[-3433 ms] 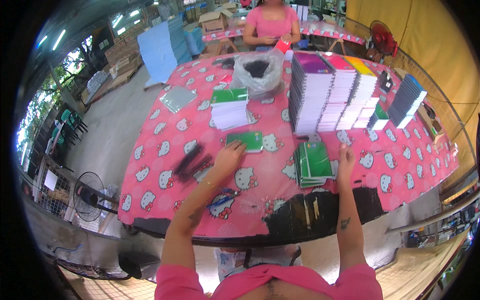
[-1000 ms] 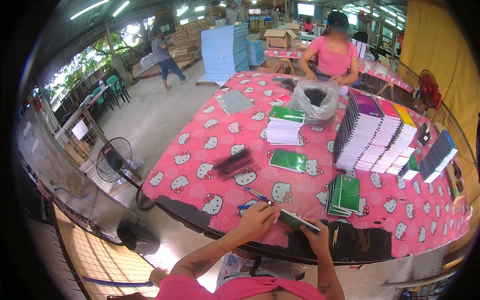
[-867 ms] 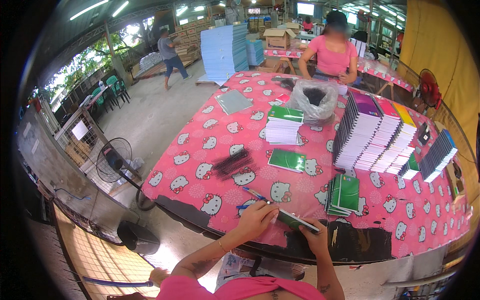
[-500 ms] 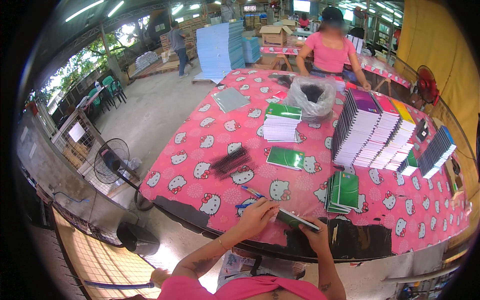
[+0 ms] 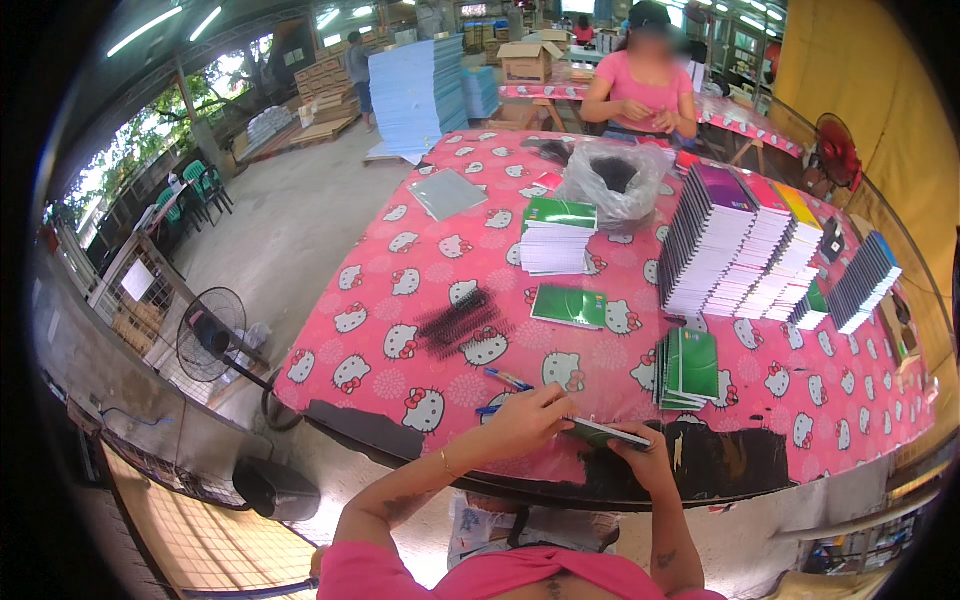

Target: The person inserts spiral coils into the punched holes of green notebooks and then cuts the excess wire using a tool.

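A green-covered notebook [image 5: 606, 433], seen nearly edge-on, is held just above the near edge of the table. My right hand [image 5: 640, 458] grips its right end, thumb on top. At its left end my left hand [image 5: 535, 415] has the fingertips closed in a pinch; whatever is between them is too small to make out. Two pens [image 5: 508, 379] lie just beyond my left hand. Farther off rests a loose pile of black spiral coils [image 5: 462, 322]. A single green notebook [image 5: 568, 306] lies flat beyond my hands, and a small stack of green spiral notebooks [image 5: 692, 365] stands to the right.
A stack of green notebooks [image 5: 558, 240] stands mid-table beside a clear plastic bag [image 5: 625, 205] with black contents. Tall stacks of spiral notebooks [image 5: 708, 245] rise at right. Across the table stands a co-worker [image 5: 645, 90]. A black fan [image 5: 208, 335] stands on the left.
My left hand has moved slightly right along the notebook's end, its fingers closing in. The notebook sits a little farther right. Across the table, the co-worker's hands have come together.
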A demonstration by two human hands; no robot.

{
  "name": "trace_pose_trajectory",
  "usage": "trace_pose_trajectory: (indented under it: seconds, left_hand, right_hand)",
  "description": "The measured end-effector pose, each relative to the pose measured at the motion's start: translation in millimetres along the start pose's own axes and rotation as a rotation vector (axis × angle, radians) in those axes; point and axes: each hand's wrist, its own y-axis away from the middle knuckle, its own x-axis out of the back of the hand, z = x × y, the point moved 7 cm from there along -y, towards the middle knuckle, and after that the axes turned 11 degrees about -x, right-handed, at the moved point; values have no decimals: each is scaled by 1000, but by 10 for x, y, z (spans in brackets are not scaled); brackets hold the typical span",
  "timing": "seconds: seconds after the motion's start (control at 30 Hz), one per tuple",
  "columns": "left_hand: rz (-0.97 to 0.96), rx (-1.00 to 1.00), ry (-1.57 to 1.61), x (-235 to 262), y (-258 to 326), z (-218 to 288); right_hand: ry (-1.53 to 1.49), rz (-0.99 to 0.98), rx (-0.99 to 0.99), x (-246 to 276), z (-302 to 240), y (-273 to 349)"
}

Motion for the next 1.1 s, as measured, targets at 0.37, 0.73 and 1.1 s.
trace_pose_trajectory:
  seconds: [0.37, 0.73, 1.1]
  left_hand:
    - [16, -8, -577, -29, -173, 252]
    - [-88, 22, -691, -396, 40, 354]
    - [116, -88, -611, -433, 147, 397]
  right_hand:
    - [-126, 94, -32, -80, -18, 104]
    - [-262, 186, -128, -39, -64, 104]
    - [-234, 118, -58, -23, -93, 33]
